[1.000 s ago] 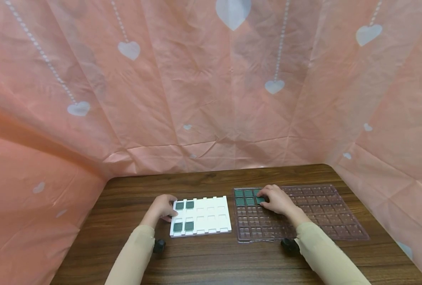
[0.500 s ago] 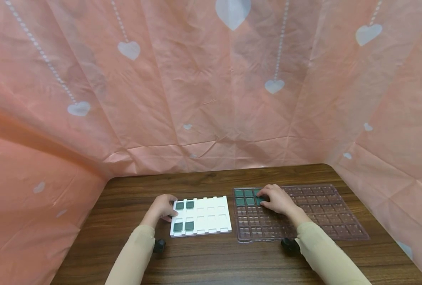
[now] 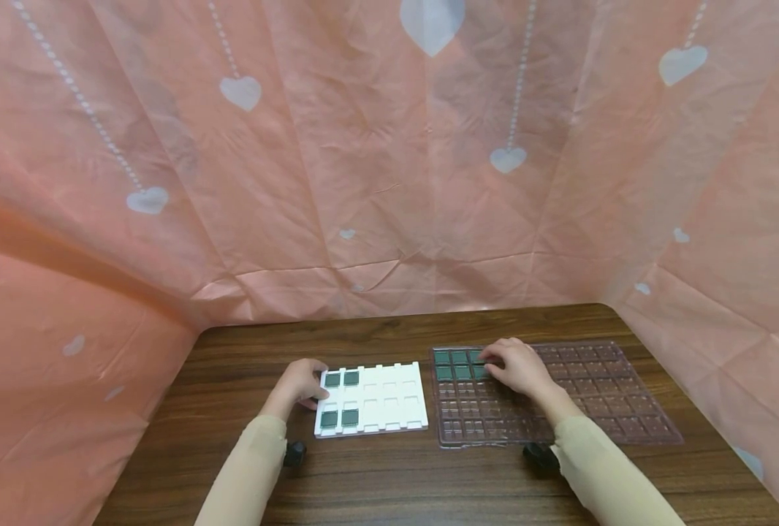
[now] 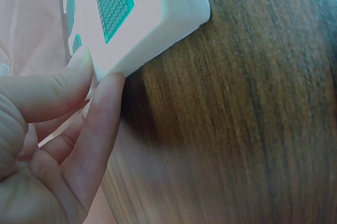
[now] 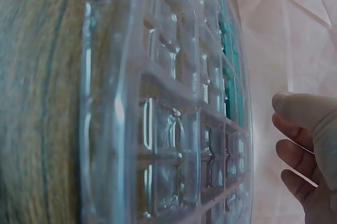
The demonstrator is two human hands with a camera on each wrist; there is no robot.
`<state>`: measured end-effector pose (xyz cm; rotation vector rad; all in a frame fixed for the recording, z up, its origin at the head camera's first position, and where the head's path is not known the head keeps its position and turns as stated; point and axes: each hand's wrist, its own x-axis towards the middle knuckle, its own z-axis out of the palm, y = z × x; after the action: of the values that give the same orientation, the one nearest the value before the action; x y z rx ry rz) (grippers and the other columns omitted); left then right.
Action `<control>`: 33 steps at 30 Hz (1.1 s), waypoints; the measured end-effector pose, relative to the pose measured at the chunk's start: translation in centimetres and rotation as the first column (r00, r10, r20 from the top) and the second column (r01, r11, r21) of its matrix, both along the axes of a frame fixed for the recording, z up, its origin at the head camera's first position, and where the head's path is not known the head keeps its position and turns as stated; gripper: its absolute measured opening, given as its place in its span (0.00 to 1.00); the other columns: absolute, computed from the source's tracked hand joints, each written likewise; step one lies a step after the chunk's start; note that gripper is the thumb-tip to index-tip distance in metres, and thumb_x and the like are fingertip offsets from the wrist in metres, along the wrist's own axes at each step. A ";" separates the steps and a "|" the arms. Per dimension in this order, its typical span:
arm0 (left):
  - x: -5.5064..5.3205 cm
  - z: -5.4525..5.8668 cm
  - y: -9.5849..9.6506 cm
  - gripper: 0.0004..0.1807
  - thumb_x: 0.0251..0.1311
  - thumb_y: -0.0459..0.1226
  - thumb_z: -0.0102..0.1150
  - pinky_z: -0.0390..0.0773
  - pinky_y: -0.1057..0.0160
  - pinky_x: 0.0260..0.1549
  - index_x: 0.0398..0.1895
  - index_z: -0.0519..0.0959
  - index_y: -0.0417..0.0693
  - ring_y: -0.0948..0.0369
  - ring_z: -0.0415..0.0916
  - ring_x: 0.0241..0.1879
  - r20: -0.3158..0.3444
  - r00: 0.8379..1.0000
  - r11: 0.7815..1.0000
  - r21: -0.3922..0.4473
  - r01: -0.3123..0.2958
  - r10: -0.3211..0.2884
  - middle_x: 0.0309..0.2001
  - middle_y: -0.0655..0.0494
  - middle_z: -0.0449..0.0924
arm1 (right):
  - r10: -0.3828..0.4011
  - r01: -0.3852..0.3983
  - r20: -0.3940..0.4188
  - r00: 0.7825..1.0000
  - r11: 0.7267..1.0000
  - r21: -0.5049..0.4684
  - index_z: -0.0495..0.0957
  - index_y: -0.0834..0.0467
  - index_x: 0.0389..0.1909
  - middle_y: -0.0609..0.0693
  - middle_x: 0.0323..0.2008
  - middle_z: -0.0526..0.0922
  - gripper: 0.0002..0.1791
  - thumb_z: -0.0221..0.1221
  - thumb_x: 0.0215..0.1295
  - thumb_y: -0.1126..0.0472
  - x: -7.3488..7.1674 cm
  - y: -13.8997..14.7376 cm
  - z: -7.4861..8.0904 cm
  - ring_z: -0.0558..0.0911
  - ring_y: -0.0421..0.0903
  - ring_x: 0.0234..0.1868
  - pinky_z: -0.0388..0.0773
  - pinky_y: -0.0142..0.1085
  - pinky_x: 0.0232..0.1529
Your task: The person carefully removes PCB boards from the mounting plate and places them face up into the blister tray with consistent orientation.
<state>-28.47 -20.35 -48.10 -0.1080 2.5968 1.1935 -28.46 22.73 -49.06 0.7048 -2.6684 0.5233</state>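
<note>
My left hand [image 3: 300, 381] pinches the left edge of a white slotted tray [image 3: 389, 420], thumb on top and fingers at its side. Several small green perforated circuit boards [image 4: 115, 2] sit in the tray's left slots. My right hand [image 3: 519, 365] hovers over a clear plastic blister tray [image 3: 580, 394], beside several green boards [image 3: 462, 372] in its far left pockets. In the right wrist view, thumb and fingers [image 5: 297, 153] are loosely bent and apart, with nothing between them. The hand partly covers the boards nearest it in the head view.
Both trays lie side by side on a brown wood-grain table [image 3: 376, 482]. A pink curtain [image 3: 383, 183] with white hearts hangs behind and at both sides. Dark wrist-worn devices [image 3: 294, 454] show under the forearms.
My right hand has lifted and shifted slightly to the right, away from the green boards, which stay in their pockets. The left hand and the white tray have not moved.
</note>
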 end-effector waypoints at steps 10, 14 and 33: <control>0.1 0.1 0.0 0.32 0.45 0.18 0.69 0.86 0.60 0.20 0.59 0.75 0.29 0.52 0.79 0.27 0.007 1.000 1.000 -0.003 -0.002 0.002 0.34 0.41 0.74 | 0.042 -0.054 -0.140 0.989 0.995 -0.084 0.84 0.56 0.32 0.42 0.27 0.78 0.09 0.71 0.48 0.68 0.3 0.0 0.1 0.75 0.43 0.31 0.75 0.43 0.34; 0.1 0.1 0.1 0.32 0.46 0.18 0.69 0.86 0.60 0.20 0.59 0.75 0.29 0.52 0.79 0.26 0.007 1.000 1.000 -0.004 -0.002 0.002 0.34 0.41 0.74 | 0.052 -0.074 -0.179 0.983 0.990 -0.121 0.84 0.58 0.32 0.42 0.26 0.78 0.11 0.71 0.46 0.68 0.7 -0.3 0.3 0.74 0.42 0.30 0.74 0.42 0.33; 0.3 0.3 0.1 0.31 0.46 0.18 0.69 0.86 0.60 0.20 0.59 0.75 0.29 0.52 0.79 0.26 0.001 1.000 1.000 -0.010 0.003 -0.003 0.34 0.41 0.74 | 0.058 -0.075 -0.090 0.994 0.978 -0.195 0.84 0.59 0.42 0.49 0.33 0.81 0.16 0.73 0.51 0.66 2.4 -3.5 1.5 0.76 0.48 0.35 0.77 0.42 0.34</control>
<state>-28.20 -20.30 -47.79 -0.1066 2.6014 1.1791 -26.07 19.25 -47.58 0.7414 -2.4787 0.7484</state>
